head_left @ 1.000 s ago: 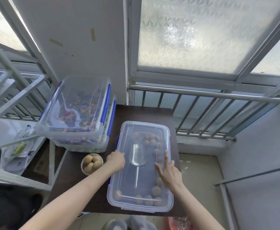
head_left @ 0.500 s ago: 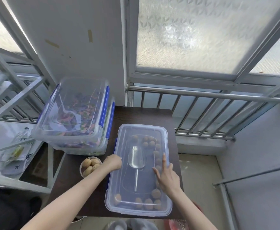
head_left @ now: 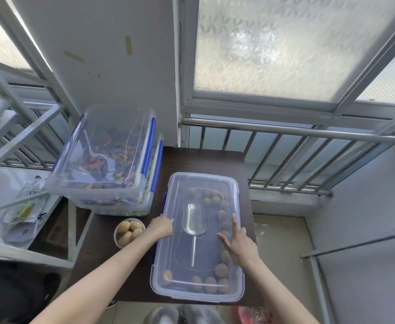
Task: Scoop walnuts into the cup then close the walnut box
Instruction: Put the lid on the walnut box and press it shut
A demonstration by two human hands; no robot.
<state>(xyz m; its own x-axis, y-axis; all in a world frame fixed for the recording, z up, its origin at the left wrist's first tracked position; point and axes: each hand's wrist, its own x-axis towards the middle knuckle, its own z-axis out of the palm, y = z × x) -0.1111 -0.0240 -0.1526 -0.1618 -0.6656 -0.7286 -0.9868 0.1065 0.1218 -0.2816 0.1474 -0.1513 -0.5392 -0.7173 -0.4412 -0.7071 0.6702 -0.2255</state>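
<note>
The clear walnut box point(head_left: 197, 289) lies on the dark table point(head_left: 199, 160) with its clear lid point(head_left: 187, 183) on top. Walnuts point(head_left: 221, 270) and a clear scoop point(head_left: 194, 220) show through the lid. My left hand point(head_left: 161, 226) rests at the lid's left edge, fingers curled down over the side near a blue latch. My right hand point(head_left: 238, 247) lies flat on the lid's right side, fingers spread. A small clear cup point(head_left: 128, 231) full of walnuts stands just left of the box, beside my left wrist.
Two stacked clear boxes with blue latches point(head_left: 107, 160) hold colourful pieces at the table's back left. A metal railing point(head_left: 297, 134) runs behind the table. A metal rack point(head_left: 16, 141) with bags stands at the left. The table's front edge is close to the box.
My left hand has slid from the top of the lid to its left edge. My right hand stays pressed on the lid's right side. The view has shifted slightly.
</note>
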